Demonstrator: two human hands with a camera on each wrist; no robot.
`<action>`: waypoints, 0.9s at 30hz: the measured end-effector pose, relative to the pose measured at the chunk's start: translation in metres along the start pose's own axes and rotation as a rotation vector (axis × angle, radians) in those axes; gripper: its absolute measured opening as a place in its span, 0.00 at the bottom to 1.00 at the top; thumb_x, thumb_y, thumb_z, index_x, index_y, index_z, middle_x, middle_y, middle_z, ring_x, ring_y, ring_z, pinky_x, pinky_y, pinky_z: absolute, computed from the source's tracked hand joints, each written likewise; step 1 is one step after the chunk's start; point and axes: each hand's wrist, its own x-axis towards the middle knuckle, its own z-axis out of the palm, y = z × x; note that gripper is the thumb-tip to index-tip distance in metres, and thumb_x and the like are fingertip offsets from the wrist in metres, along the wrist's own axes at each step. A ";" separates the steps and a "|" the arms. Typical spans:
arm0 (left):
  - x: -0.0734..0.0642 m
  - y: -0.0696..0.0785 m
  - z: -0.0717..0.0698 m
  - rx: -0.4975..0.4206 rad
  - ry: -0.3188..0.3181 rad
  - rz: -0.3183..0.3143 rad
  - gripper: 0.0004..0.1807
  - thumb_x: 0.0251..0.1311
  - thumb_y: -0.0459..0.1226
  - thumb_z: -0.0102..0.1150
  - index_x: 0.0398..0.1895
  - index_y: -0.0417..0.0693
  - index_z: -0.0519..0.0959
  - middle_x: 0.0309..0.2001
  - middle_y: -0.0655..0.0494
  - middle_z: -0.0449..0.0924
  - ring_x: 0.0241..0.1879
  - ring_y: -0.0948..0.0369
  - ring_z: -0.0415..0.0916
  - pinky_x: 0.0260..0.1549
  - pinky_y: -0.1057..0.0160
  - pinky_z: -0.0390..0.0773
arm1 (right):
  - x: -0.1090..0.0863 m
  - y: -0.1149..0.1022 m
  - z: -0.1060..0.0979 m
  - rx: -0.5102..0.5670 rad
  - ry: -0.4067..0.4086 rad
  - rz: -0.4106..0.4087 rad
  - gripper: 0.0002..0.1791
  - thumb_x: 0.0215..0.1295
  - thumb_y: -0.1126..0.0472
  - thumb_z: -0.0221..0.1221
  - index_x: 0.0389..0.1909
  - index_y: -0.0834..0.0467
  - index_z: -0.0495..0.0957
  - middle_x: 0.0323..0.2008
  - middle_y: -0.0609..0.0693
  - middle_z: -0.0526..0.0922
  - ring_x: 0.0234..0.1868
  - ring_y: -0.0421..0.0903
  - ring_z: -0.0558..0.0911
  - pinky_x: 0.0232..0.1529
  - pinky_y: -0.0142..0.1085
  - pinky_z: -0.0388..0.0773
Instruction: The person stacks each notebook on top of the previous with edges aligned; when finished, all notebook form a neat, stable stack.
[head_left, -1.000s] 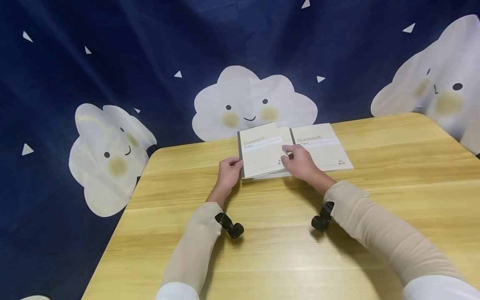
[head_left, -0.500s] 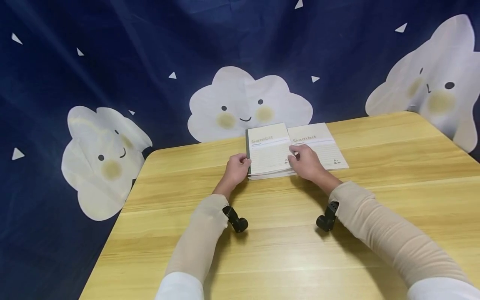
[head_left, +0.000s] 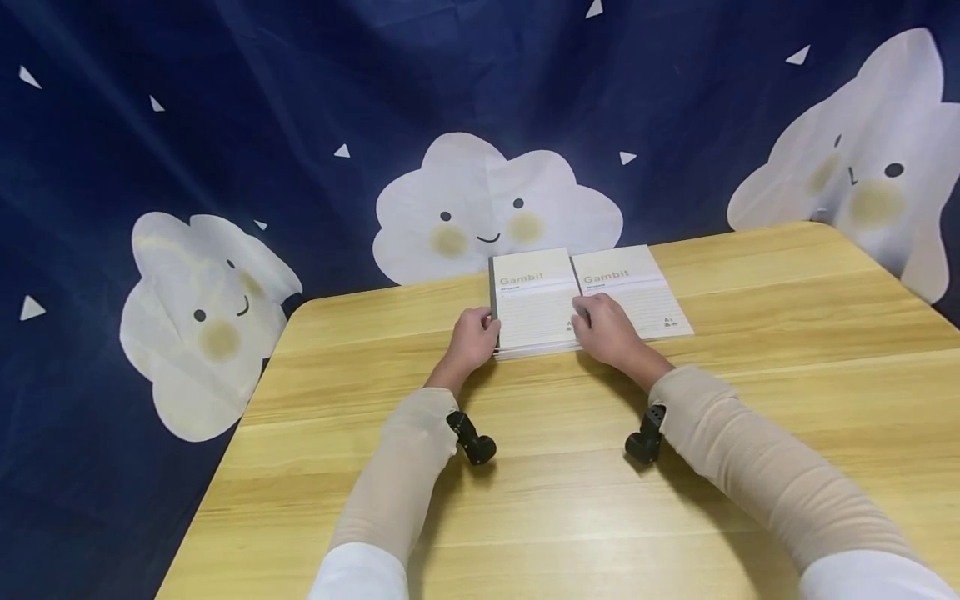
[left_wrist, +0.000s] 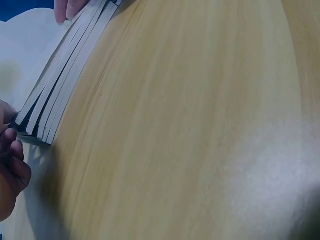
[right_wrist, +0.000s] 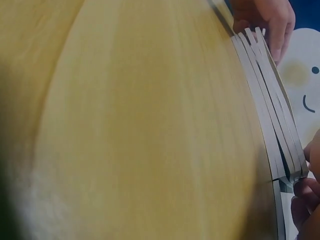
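A stack of several cream "Gambit" notebooks lies near the table's far edge, dark spines to the left. At its spine side, my left hand grips the stack between thumb and fingers. My right hand pinches the opposite edge with thumb and forefinger. In the left wrist view the page edges lie slightly fanned, with small gaps between the notebooks. Curled fingers of my right hand meet the stack's corner in the right wrist view. Against the stack's right side lies another "Gambit" notebook, partly hidden by my right hand.
The wooden table has rounded far corners. Behind it hangs a dark blue curtain printed with smiling clouds. A small black camera sits on the left wrist, and another black camera on the right.
The top notebook lay askew and shifted left of those under it. Both hands have moved it right and straightened it, so it now lines up with the stack.
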 end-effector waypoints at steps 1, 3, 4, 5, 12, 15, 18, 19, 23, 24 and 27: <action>0.000 -0.001 0.001 0.007 0.002 0.008 0.15 0.65 0.31 0.46 0.19 0.43 0.64 0.15 0.57 0.56 0.17 0.62 0.55 0.19 0.67 0.58 | 0.000 0.000 0.000 -0.010 -0.005 0.004 0.09 0.67 0.64 0.49 0.30 0.65 0.71 0.36 0.62 0.73 0.49 0.58 0.71 0.52 0.51 0.68; 0.001 -0.003 0.002 0.023 0.004 0.019 0.15 0.64 0.30 0.46 0.17 0.44 0.63 0.14 0.57 0.56 0.17 0.62 0.54 0.19 0.67 0.57 | 0.000 0.000 0.000 -0.029 -0.021 0.015 0.10 0.67 0.62 0.48 0.32 0.65 0.73 0.38 0.63 0.73 0.50 0.58 0.71 0.53 0.51 0.68; 0.002 -0.004 0.002 0.031 0.004 0.024 0.16 0.64 0.30 0.46 0.17 0.44 0.63 0.14 0.57 0.56 0.17 0.62 0.54 0.19 0.67 0.57 | -0.001 0.000 0.000 -0.038 -0.028 0.019 0.11 0.68 0.62 0.48 0.36 0.66 0.74 0.40 0.64 0.74 0.51 0.59 0.71 0.54 0.52 0.68; 0.002 -0.004 0.002 0.040 0.005 0.027 0.15 0.64 0.30 0.46 0.17 0.44 0.63 0.14 0.57 0.57 0.17 0.62 0.55 0.19 0.67 0.57 | -0.001 0.000 0.000 -0.044 -0.029 0.021 0.12 0.68 0.62 0.48 0.39 0.67 0.75 0.42 0.65 0.74 0.52 0.60 0.71 0.55 0.53 0.68; 0.002 0.005 0.001 0.110 0.005 -0.026 0.11 0.63 0.33 0.47 0.39 0.30 0.75 0.31 0.46 0.66 0.30 0.56 0.63 0.31 0.62 0.65 | -0.002 0.004 -0.005 -0.067 -0.009 0.014 0.13 0.67 0.61 0.47 0.34 0.67 0.75 0.36 0.64 0.75 0.44 0.58 0.73 0.47 0.49 0.70; 0.001 0.016 0.001 0.158 0.010 -0.033 0.20 0.63 0.34 0.48 0.54 0.31 0.72 0.43 0.42 0.67 0.40 0.53 0.66 0.41 0.58 0.71 | -0.003 0.007 -0.011 -0.062 -0.003 0.043 0.17 0.66 0.60 0.48 0.46 0.69 0.76 0.45 0.67 0.76 0.51 0.62 0.73 0.54 0.53 0.69; 0.001 0.028 0.004 0.231 0.008 0.014 0.23 0.62 0.36 0.49 0.60 0.33 0.70 0.50 0.39 0.68 0.47 0.49 0.69 0.51 0.55 0.73 | -0.005 0.011 -0.018 -0.065 -0.007 0.074 0.24 0.67 0.59 0.47 0.59 0.71 0.69 0.55 0.70 0.72 0.59 0.66 0.69 0.62 0.55 0.64; 0.000 0.032 0.007 0.258 0.006 0.040 0.24 0.62 0.36 0.49 0.61 0.34 0.69 0.52 0.40 0.67 0.50 0.49 0.69 0.54 0.55 0.72 | -0.005 0.012 -0.020 -0.069 -0.008 0.083 0.25 0.67 0.59 0.47 0.59 0.71 0.69 0.56 0.70 0.71 0.59 0.66 0.68 0.62 0.55 0.63; -0.002 0.050 0.020 0.356 -0.012 0.148 0.26 0.61 0.38 0.50 0.63 0.39 0.68 0.58 0.43 0.67 0.56 0.48 0.66 0.56 0.55 0.71 | -0.009 0.019 -0.031 -0.090 -0.002 0.101 0.25 0.68 0.59 0.45 0.60 0.72 0.68 0.57 0.72 0.70 0.61 0.67 0.66 0.63 0.56 0.60; -0.003 0.054 0.023 0.375 -0.024 0.169 0.26 0.61 0.39 0.50 0.64 0.40 0.68 0.59 0.44 0.67 0.56 0.48 0.65 0.55 0.55 0.72 | -0.010 0.022 -0.034 -0.091 -0.001 0.108 0.25 0.68 0.60 0.45 0.60 0.72 0.67 0.58 0.72 0.69 0.61 0.68 0.66 0.63 0.56 0.60; -0.007 0.064 0.035 0.427 -0.062 0.203 0.26 0.62 0.41 0.50 0.65 0.45 0.68 0.60 0.47 0.66 0.56 0.50 0.64 0.52 0.56 0.72 | -0.013 0.027 -0.043 -0.085 -0.003 0.126 0.26 0.68 0.60 0.45 0.60 0.73 0.66 0.58 0.73 0.68 0.62 0.68 0.65 0.64 0.56 0.59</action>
